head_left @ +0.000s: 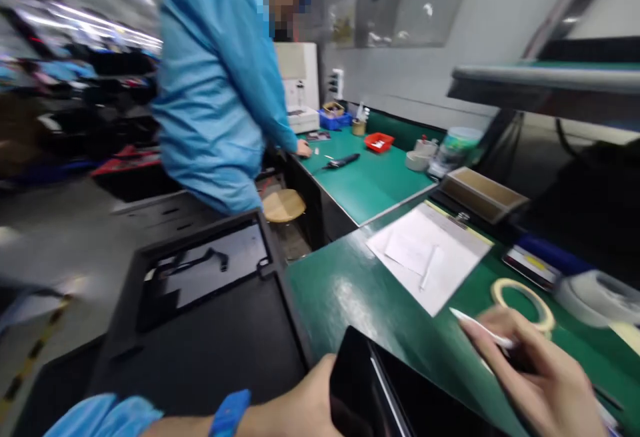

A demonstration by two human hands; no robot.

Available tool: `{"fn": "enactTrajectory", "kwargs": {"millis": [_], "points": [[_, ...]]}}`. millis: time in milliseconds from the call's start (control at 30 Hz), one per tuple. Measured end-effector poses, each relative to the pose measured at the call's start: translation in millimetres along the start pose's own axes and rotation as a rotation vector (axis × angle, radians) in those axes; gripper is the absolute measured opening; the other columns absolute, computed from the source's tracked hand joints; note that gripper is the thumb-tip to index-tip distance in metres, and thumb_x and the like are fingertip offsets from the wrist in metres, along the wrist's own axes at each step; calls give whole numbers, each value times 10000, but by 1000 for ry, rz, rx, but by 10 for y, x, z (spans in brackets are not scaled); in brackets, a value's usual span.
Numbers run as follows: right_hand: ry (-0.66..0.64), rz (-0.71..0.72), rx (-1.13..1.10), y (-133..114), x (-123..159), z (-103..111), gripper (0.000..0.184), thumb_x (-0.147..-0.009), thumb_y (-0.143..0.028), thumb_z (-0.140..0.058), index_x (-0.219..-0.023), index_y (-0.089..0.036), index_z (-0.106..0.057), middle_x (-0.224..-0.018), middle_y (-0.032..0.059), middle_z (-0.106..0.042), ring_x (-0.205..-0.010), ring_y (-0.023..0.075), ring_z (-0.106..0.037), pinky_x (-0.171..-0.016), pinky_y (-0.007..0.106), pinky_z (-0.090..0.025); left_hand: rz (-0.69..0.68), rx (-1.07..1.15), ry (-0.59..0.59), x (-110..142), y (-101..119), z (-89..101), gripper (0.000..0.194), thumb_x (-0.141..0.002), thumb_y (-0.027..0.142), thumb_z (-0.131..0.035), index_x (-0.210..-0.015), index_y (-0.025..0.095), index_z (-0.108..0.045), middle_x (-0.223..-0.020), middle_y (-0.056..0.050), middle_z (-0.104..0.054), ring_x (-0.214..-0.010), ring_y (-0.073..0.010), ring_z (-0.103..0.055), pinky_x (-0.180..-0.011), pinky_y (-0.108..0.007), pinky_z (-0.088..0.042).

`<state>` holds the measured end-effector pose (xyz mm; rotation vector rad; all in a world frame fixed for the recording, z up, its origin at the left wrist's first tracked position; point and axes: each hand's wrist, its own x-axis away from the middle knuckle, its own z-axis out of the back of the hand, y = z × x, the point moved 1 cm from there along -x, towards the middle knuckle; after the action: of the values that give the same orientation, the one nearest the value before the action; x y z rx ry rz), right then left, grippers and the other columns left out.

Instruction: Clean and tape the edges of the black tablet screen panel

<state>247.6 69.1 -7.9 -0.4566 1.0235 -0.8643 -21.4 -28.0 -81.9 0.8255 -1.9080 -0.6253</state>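
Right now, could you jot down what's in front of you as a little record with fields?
Left hand: holds the edge of a black flat panel
Right hand: holds a white pen-like tool
Bench: green mat
Near right hand: tape ring, clipboard with papers
Left of bench: black tray
Behind: person in blue coat at the next bench

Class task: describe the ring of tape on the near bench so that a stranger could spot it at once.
Start at the green bench nearest the camera, then find the white clipboard sheet. Right of it, beyond the right hand, lies the tape ring: flat, thin, cream-coloured and hollow, unlike the bulkier grey roll beside it.
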Motion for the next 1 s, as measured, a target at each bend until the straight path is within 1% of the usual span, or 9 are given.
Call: {"fn": "enactTrajectory", "kwargs": {"millis": [133,200,300,433,567,667,767,900,1000], "points": [[1,-54,-101,-55,45,-194,459,-1115,-425,-730,-761,-216,-525,-696,-9,-549,-596,128,-548,-531,209,-458,100,-82,-23,119,98,8,1004,-436,99,-1131,-1302,250,-647,-895,43,-808,-801,-181,-747,-710,-266,-562],[11,-84,-158,-78,77,-290,435,-1121,-387,-720,-778,-214,-514,-720,-14,-553,-605,119,-529,-538,197,-438,79,-62,-45,136,125,-26,1034,-445,110,-1133,-1342,255,-640,-997,14,-828,-848,-201,-767,-760,-293,-588],[16,-135,-234,-92,157,-369,414,-1116,-367,-723,-788,-212,-524,-749,-3,-567,-626,126,-527,-556,201,-438,22,-41,-61,149,117,-50,1024,-471,154,-1140,-1356,235,-633,-1213,-78,-824,-1020,-294,-801,-902,-393,-615],[59,-210,-279,-138,272,-433,436,-1122,-375,-719,-791,-212,-486,-765,-7,-552,-650,130,-498,-595,225,-410,-21,-46,-122,163,98,-33,928,-562,300,-1126,-1344,210,-634,-1309,-144,-806,-1166,-377,-780,-1011,-479,-579],[180,-260,-247,-240,366,-506,444,-1119,-344,-725,-820,-219,-420,-795,-12,-496,-668,140,-424,-610,280,-320,-68,-19,-203,139,173,-67,795,-634,377,-1089,-1296,215,-680,-1189,-107,-829,-1136,-333,-772,-1013,-446,-565],[230,-250,-200,-297,423,-532,453,-1110,-338,-741,-816,-214,-420,-810,-10,-487,-659,142,-366,-613,327,-242,-97,19,-273,112,261,-141,568,-655,369,-1054,-1107,182,-766,-1004,-60,-805,-930,-233,-735,-919,-373,-554],[246,-233,-162,-312,466,-535,488,-1121,-395,-737,-806,-213,-412,-803,-8,-495,-654,150,-370,-619,345,-224,-136,53,-310,105,314,-191,406,-657,317,-1011,-963,166,-789,-879,-33,-747,-830,-183,-655,-847,-325,-532],[257,-207,-148,-305,499,-544,509,-1154,-494,-673,-775,-222,-469,-760,-8,-491,-599,161,-380,-610,354,-220,-95,34,-293,109,302,-167,381,-649,331,-1002,-900,159,-772,-829,-28,-721,-776,-159,-610,-738,-268,-494],[269,-181,-116,-309,512,-558,456,-1149,-433,-692,-779,-224,-525,-757,-12,-507,-586,157,-406,-605,353,-227,-96,18,-295,101,295,-133,347,-650,291,-988,-875,156,-761,-831,-22,-707,-751,-141,-593,-726,-252,-488]]}}
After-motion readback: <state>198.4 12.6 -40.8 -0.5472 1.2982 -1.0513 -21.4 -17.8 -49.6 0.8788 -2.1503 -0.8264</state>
